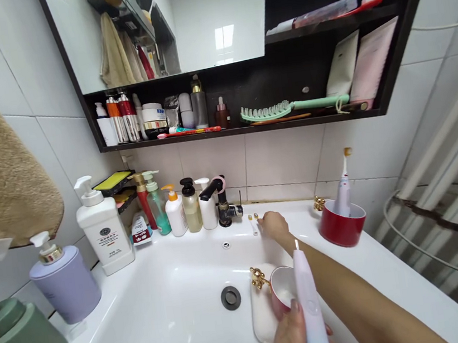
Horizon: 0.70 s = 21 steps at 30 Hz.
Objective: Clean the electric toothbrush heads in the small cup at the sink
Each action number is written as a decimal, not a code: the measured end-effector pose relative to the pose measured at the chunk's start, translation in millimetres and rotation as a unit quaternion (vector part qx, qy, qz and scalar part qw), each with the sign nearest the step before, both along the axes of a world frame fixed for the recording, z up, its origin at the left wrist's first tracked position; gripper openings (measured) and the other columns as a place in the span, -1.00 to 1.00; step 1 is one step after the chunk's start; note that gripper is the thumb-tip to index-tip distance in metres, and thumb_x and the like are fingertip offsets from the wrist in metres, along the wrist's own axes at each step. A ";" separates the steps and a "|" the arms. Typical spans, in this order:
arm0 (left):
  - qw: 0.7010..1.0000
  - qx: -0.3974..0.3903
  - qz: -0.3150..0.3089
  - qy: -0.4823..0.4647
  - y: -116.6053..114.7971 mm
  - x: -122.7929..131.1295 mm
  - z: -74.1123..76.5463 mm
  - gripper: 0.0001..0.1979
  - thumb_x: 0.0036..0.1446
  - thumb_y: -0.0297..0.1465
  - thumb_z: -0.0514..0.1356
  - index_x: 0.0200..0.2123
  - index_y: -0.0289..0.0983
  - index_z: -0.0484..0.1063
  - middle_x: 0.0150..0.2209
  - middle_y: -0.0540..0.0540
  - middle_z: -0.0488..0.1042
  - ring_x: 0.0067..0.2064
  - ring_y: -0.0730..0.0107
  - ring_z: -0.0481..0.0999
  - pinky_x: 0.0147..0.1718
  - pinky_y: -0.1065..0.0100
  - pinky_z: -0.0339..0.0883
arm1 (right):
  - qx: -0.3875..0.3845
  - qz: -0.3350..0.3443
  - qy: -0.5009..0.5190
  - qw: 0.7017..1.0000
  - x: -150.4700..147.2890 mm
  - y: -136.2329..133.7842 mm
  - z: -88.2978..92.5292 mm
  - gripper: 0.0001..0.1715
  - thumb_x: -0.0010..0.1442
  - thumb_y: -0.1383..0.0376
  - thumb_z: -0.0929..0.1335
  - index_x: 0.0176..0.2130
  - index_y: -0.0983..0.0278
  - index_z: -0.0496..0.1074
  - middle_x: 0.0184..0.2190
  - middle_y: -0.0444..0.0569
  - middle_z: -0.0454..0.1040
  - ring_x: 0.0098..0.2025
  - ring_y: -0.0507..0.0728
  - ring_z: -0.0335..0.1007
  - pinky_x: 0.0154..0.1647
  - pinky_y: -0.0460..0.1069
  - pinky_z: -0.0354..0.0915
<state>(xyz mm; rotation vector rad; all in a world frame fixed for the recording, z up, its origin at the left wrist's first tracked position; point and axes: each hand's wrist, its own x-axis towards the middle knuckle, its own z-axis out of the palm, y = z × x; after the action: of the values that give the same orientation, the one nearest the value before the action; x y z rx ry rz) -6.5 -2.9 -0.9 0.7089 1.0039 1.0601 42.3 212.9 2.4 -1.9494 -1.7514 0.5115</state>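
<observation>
My left hand (290, 335), at the bottom, is wrapped around an electric toothbrush handle (309, 301). The handle is pale pink fading to blue, held upright, with a bare metal shaft on top. My right hand (274, 225) reaches to the basin's back ledge, its fingers pinched at a small toothbrush head (256, 217). Just left of those fingers lies another white brush head (253, 225) with yellowish bristles. Behind my left hand, a red cup (283, 285) with a white inside and gold handle rests on a white rounded object (263, 319) in the sink.
Several pump bottles (191, 207) line the back left of the white sink (178, 302), beside a black faucet (222, 203). At the right stands a red cup (338, 230) holding another electric toothbrush (344, 195). A dark mirror cabinet (249, 129) overhangs the back wall.
</observation>
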 end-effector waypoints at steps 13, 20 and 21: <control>0.994 -0.021 -0.056 -0.092 0.2 3.9 -4.0 -0.49 -0.18 0.01 -0.25 -0.56 -0.33 0.16 -0.84 0.03 0.16 -0.81 0.57 0.10 -0.78 0.49 -0.09 | 0.012 0.081 0.176 0.981 9.6 -70.6 18.4 -0.81 -0.11 0.30 0.21 -0.43 0.33 0.31 -0.64 -0.07 0.31 -0.59 0.01 0.25 -0.59 -0.09 0.20; 0.990 0.020 -0.129 -0.050 -15.0 6.2 -11.4 -0.54 -0.17 -0.03 -0.18 -0.54 -0.33 0.18 -0.82 0.04 0.19 -0.81 0.57 0.13 -0.82 0.51 -0.07 | -0.001 0.100 0.591 0.800 73.4 -152.4 47.3 -0.81 -0.16 0.22 0.29 -0.52 0.29 0.23 -0.63 -0.19 0.25 -0.66 -0.13 0.17 -0.69 -0.22 0.13; 0.989 0.025 -0.139 -0.043 -17.0 7.0 -11.8 -0.55 -0.18 -0.03 -0.17 -0.53 -0.32 0.17 -0.82 0.04 0.19 -0.81 0.57 0.13 -0.83 0.52 -0.07 | -0.006 0.099 0.621 0.777 76.1 -156.9 48.9 -0.81 -0.17 0.23 0.30 -0.54 0.30 0.22 -0.66 -0.21 0.23 -0.67 -0.13 0.16 -0.70 -0.22 0.11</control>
<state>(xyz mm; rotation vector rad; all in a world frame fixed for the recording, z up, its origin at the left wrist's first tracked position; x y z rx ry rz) 0.5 -19.9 -12.7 0.8108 0.7813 0.8669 118.4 56.0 51.3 -0.8841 -0.9913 1.4485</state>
